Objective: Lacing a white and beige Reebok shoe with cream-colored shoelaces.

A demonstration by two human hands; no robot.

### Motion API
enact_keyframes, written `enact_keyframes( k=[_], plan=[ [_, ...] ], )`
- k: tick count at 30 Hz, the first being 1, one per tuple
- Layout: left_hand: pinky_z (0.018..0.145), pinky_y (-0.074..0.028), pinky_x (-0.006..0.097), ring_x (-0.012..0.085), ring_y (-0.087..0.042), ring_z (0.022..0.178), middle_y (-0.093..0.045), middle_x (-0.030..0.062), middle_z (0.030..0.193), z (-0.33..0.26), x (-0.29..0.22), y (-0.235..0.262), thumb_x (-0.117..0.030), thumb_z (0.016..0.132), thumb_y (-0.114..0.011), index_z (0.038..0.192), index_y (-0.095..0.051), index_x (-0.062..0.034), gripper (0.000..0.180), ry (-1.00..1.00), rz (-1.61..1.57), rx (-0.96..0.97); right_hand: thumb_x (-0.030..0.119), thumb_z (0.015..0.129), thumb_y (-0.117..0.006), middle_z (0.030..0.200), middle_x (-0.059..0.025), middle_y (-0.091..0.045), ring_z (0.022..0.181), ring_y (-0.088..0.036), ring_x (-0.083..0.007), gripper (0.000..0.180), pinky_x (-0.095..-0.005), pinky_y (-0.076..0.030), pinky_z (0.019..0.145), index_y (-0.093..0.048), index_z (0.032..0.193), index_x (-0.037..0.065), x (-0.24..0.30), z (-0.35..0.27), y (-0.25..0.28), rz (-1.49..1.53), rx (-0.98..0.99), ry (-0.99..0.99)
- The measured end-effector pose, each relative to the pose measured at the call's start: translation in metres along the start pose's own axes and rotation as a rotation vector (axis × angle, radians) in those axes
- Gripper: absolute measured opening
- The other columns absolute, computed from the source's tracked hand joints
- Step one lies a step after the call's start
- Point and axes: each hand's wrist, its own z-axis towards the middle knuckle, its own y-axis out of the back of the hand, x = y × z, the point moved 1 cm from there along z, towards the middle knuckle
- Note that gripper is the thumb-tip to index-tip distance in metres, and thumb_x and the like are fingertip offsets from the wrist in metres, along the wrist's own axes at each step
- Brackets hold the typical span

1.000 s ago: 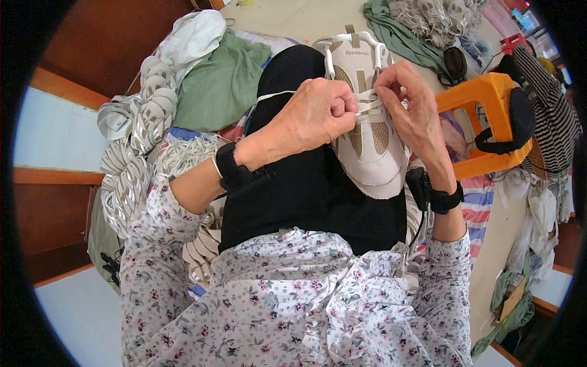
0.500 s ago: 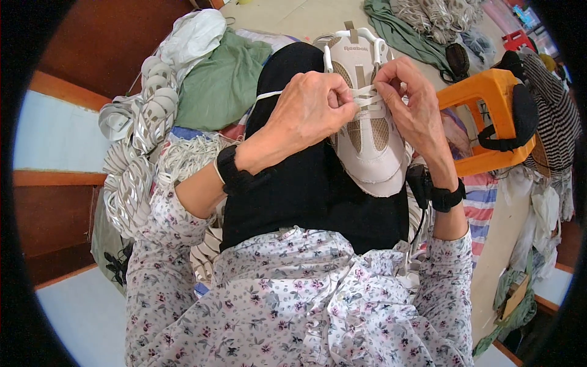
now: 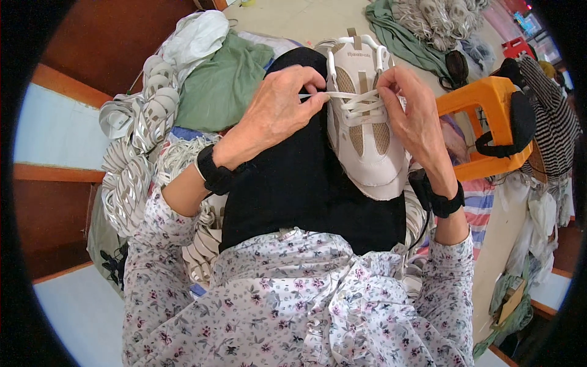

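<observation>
A white and tan shoe upper (image 3: 364,131) without a sole rests on my black-trousered lap (image 3: 293,183). My left hand (image 3: 278,110) pinches one end of the white lace (image 3: 351,98) at the shoe's left side. At the right side my right hand (image 3: 413,113) grips the other end of that lace. The lace runs taut across the top eyelets between both hands. Black bands sit on both wrists.
Bundles of grey-white shoe parts (image 3: 137,147) and green cloth (image 3: 223,88) lie at my left. An orange plastic stool (image 3: 483,128) stands at the right, with striped fabric (image 3: 553,128) beyond it. More shoe uppers (image 3: 440,18) lie on the floor ahead.
My left hand has drawn away to the left of the shoe, pulling the lace out straight across the top. The right hand stays at the right eyelets.
</observation>
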Motion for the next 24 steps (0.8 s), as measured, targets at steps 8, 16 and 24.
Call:
enact_keyframes(
  k=[8,16,24],
  plan=[
    [0.050,-0.045,0.026,0.0095,-0.058,0.055,-0.061,0.0048,0.065,0.007,-0.010,0.007,-0.020,0.092,-0.062,0.089,-0.068,0.0026,0.024,0.160,-0.089,0.211,0.006,0.092,-0.059,0.073,-0.0014,-0.058,0.068,-0.053,-0.0101,0.008,-0.0259,-0.042,0.062,-0.058,0.096,-0.001,-0.001,0.007,0.009,0.303,0.067,-0.172],
    [0.053,-0.043,0.029,0.0130,-0.051,0.051,-0.058,0.0067,0.055,0.012,0.012,-0.001,-0.021,0.085,-0.063,0.075,-0.072,0.0007,0.025,0.080,-0.215,0.184,0.012,0.094,-0.062,0.072,0.0084,-0.056,0.063,-0.040,0.0006,0.008,-0.0171,-0.029,0.056,-0.062,0.099,0.005,-0.019,0.018,0.012,0.621,0.079,-0.349],
    [0.052,-0.032,0.024,0.0039,-0.042,0.058,-0.059,-0.0030,0.064,-0.015,0.007,0.016,-0.018,0.088,-0.064,0.078,-0.072,0.0004,0.022,0.261,-0.226,0.169,0.012,0.093,-0.063,0.071,0.0076,-0.057,0.061,-0.041,-0.0006,0.008,-0.0182,-0.029,0.055,-0.062,0.098,0.006,-0.042,0.017,0.009,0.750,0.022,-0.408]
  ],
)
